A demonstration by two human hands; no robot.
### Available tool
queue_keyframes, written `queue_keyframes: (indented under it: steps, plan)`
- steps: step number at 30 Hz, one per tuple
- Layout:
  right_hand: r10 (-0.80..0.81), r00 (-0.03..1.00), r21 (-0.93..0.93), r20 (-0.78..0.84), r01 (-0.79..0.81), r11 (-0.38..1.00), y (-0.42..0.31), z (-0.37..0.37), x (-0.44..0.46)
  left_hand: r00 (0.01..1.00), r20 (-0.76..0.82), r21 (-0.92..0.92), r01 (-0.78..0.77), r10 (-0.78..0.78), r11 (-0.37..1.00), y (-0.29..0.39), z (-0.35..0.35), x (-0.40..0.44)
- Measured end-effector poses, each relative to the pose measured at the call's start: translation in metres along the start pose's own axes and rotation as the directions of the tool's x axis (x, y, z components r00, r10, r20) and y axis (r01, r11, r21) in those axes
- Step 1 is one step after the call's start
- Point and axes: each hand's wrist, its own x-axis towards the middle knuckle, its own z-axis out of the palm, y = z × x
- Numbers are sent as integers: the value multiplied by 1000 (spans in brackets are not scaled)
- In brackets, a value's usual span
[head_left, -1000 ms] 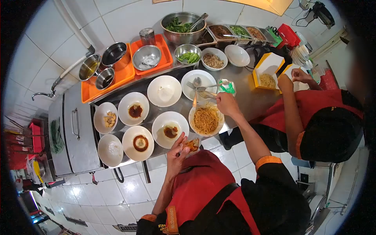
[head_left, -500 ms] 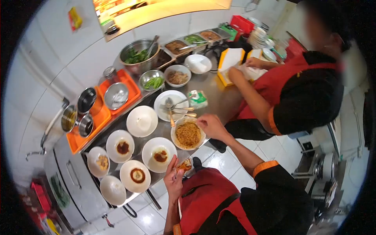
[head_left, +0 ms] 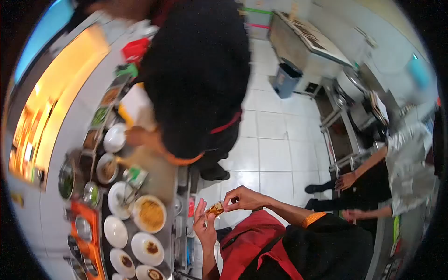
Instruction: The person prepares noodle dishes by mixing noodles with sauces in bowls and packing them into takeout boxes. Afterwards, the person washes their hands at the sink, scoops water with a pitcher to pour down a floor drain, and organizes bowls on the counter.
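Observation:
In front of the red apron, my left hand [head_left: 203,226] holds a small clear packet [head_left: 215,209] with brown food in it. The fingertips of my right hand [head_left: 241,198] are pinched at the packet's right side. To the left on the steel counter, a bowl of noodles [head_left: 150,213] stands beside a white plate [head_left: 121,199] with cutlery on it. Nearer the front are a bowl with dark sauce [head_left: 147,249], more sauce bowls and a plain white bowl [head_left: 115,232].
A co-worker in black [head_left: 196,79] bends over the counter by a yellow-and-white box [head_left: 137,105]. Another person's hand [head_left: 346,180] is at the right. A grey bin [head_left: 287,80] stands on the tiled floor. Orange trays [head_left: 95,259] line the counter's left side.
The view has swung to the right, and the counter now lies at the left. My right hand has left the cutlery and come to the packet. A second person has come into view.

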Motion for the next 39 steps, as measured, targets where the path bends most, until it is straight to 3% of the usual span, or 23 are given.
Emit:
queue_keyframes:
  steps: [5, 8, 12, 16, 21, 25, 27, 29, 32, 33, 36, 37, 38, 39]
  plan:
    - [40, 972, 57, -232, -28, 998, 43, -85, -86, 967, 240, -39, 103, -90, 994, -18, 121, 32]
    - [-59, 877, -69, -478, 30, 997, 79, -130, -131, 895, 438, 64, 57, -80, 996, -52, 182, 51]
    - [62, 755, -87, -653, -156, 984, 105, -205, -180, 849, 494, 24, 202, -188, 979, -77, 262, 78]
    - [59, 622, -105, -781, -224, 969, 151, -276, -187, 846, 492, -15, 244, -206, 970, -97, 319, 122]
    - [78, 544, -79, -836, -259, 963, 212, -386, -156, 867, 462, -50, 234, -186, 971, -145, 382, 198]
    - [189, 427, 85, -884, -251, 964, 270, -475, -123, 858, 447, 25, 271, -253, 962, -187, 440, 279]
    - [348, 344, 291, -872, -208, 934, 308, -521, -110, 845, 441, 23, 328, -304, 944, -201, 474, 320]
    - [425, 326, 393, -845, -162, 905, 331, -566, -97, 888, 411, -36, 240, -204, 970, -200, 508, 362]
    - [566, 215, 579, -796, -7, 816, 378, -644, -69, 886, 381, 175, 213, -265, 961, -199, 543, 433]
    - [577, 218, 588, -787, -14, 809, 393, -673, -60, 890, 327, 72, 311, -317, 948, -209, 552, 450]
    - [728, 165, 746, -666, 130, 653, 443, -763, -31, 922, 285, 115, 239, -263, 964, -237, 567, 497]
    - [727, 168, 746, -666, 129, 653, 463, -798, -18, 923, 220, 192, 275, -315, 942, -265, 564, 508]
    - [772, 119, 780, -624, 138, 610, 485, -833, -6, 944, 151, 115, 277, -293, 954, -293, 560, 513]
    - [819, 66, 818, -569, 142, 557, 513, -864, 4, 927, 77, 249, 338, -366, 908, -293, 565, 523]
